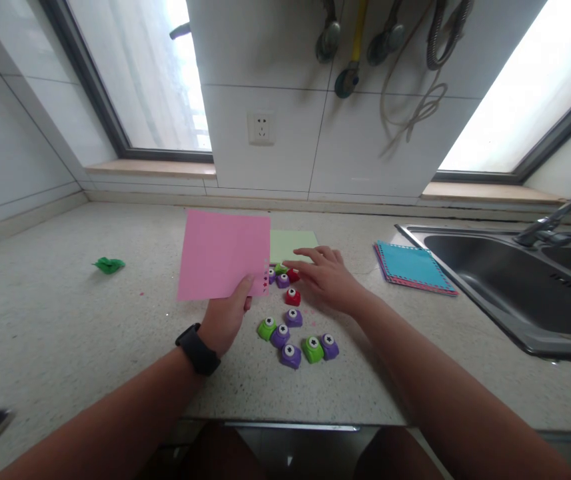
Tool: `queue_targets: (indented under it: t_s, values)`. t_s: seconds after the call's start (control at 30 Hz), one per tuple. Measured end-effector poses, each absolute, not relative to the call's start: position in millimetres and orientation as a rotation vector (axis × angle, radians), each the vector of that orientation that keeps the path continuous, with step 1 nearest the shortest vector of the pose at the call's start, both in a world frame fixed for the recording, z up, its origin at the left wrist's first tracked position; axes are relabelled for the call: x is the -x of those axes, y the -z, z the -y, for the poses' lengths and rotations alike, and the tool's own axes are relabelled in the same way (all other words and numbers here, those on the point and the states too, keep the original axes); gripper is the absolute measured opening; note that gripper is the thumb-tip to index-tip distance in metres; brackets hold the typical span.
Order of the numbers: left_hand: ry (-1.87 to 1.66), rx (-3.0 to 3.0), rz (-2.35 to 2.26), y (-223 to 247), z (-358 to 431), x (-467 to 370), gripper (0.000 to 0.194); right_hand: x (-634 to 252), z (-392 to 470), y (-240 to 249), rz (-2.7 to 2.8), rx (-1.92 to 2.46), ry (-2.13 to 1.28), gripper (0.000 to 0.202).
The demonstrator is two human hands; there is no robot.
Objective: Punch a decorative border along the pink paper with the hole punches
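Observation:
My left hand (229, 313) grips a sheet of pink paper (225, 257) by its lower right part, thumb on top. Small shapes are punched along the paper's right edge. Over the far craft punches hovers my right hand (322, 273), fingers spread; a red punch (293, 274) lies under or beside its fingertips, and I cannot tell if they touch. Nearer me sit another red punch (292, 297), several purple punches (290, 355) and green punches (312, 349). Behind them lies light green paper (292, 245), partly hidden by the pink sheet.
A stack of coloured paper with punched edges (412, 267) lies at the right, beside the metal sink (505, 287). A crumpled green scrap (109, 265) is on the counter (90, 333) at the left. Pipes and a socket (261, 129) are on the wall.

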State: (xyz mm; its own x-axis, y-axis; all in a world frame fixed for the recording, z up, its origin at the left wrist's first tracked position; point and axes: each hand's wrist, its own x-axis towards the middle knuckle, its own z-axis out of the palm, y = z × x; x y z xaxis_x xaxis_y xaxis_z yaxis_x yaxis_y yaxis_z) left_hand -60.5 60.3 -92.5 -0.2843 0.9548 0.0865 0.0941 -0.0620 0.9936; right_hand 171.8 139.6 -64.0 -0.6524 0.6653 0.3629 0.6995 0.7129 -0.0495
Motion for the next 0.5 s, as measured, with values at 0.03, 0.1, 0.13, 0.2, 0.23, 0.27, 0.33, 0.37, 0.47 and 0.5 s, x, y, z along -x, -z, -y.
queue_targets:
  t_s: [0.03, 0.1, 0.13, 0.2, 0.23, 0.27, 0.33, 0.37, 0.47, 0.5]
  values:
    - [-1.429, -1.161, -1.45, 94, -60, 60, 0.046, -169, -139, 64, 2.613, 1.052, 0.163, 0.04]
    - [-1.404, -1.13, -1.443, 96, -61, 60, 0.045, -166, -138, 64, 2.669, 1.041, 0.202, 0.039]
    - [-1.392, -1.119, -1.437, 98, -61, 60, 0.044, -165, -138, 64, 2.681, 1.035, 0.207, 0.036]
    - [-1.38, -1.102, -1.425, 100, -62, 60, 0.044, -166, -138, 63, 2.699, 1.008, 0.186, 0.029]
    - [-1.381, -1.097, -1.42, 100, -62, 60, 0.043, -167, -137, 61, 2.711, 0.992, 0.163, 0.026]
    - [-1.383, -1.094, -1.415, 101, -62, 60, 0.043, -168, -137, 60, 2.726, 0.975, 0.135, 0.024]
    - [-1.379, -1.101, -1.412, 102, -62, 60, 0.043, -170, -137, 57, 2.751, 0.951, 0.081, 0.018]
    - [-1.374, -1.111, -1.414, 103, -63, 61, 0.043, -171, -137, 56, 2.755, 0.947, 0.063, 0.015]
    - [-1.364, -1.128, -1.434, 104, -62, 62, 0.043, -175, -137, 54, 2.717, 0.962, 0.023, 0.012]
    - [-1.359, -1.13, -1.445, 103, -62, 62, 0.043, -176, -137, 54, 2.688, 0.966, -0.008, 0.013]
